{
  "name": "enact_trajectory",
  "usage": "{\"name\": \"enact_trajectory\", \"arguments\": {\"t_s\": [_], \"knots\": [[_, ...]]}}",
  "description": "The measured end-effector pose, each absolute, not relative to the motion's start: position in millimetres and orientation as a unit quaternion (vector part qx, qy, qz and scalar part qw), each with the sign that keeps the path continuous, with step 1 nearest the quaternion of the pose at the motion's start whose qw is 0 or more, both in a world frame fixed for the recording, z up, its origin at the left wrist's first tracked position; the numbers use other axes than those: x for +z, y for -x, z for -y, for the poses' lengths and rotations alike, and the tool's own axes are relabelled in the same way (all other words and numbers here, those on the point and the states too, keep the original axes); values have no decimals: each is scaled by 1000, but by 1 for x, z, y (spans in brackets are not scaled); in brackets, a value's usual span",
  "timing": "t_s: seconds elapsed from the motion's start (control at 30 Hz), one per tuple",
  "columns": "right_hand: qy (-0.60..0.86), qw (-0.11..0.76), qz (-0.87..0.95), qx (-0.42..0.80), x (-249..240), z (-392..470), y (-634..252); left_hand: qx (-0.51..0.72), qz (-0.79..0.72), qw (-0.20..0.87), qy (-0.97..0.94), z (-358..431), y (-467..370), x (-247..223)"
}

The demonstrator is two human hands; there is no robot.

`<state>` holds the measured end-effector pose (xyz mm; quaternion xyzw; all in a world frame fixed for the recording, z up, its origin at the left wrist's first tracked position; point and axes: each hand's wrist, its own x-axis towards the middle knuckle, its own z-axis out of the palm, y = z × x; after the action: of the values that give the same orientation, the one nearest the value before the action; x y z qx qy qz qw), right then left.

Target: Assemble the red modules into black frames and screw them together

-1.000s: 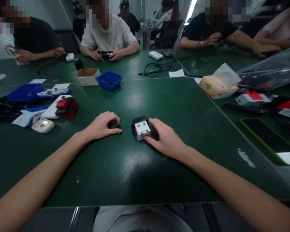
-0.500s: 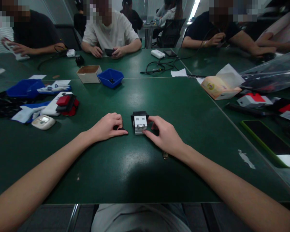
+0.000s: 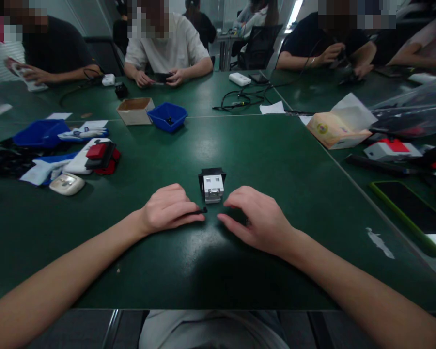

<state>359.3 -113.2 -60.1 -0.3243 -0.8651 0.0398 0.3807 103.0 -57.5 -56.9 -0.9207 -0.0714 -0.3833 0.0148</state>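
Observation:
A small black-and-white device (image 3: 213, 186) with two square openings on its white face rests on the green table (image 3: 160, 271). Just in front of it and to the left, my left hand (image 3: 172, 209) pinches a small thin black part (image 3: 200, 211) between thumb and fingers. My right hand (image 3: 256, 215) is at the device's right front, thumb and fingers apart, not touching it and with nothing between them.
Farther back stand a blue bin (image 3: 167, 117) and a cardboard box (image 3: 135, 111). Gloves, a red-and-black block (image 3: 102, 156) and a white oval object (image 3: 67, 184) lie left. Right are a tissue pack (image 3: 337, 128) and a green-edged phone (image 3: 410, 206). People sit opposite.
My right hand has let go of the device and drawn back toward me. My left hand has moved right and nearer, and the black part now shows at its fingertips.

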Motion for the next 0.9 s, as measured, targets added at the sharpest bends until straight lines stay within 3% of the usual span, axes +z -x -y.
{"name": "enact_trajectory", "arguments": {"t_s": [0.3,0.9], "knots": [[276,358,891,34,-67,113,-358,-356,27,-18,934,64,-108,-62],[272,300,913,52,-64,107,-366,-345,99,-12,933,48,-97,-68]]}}
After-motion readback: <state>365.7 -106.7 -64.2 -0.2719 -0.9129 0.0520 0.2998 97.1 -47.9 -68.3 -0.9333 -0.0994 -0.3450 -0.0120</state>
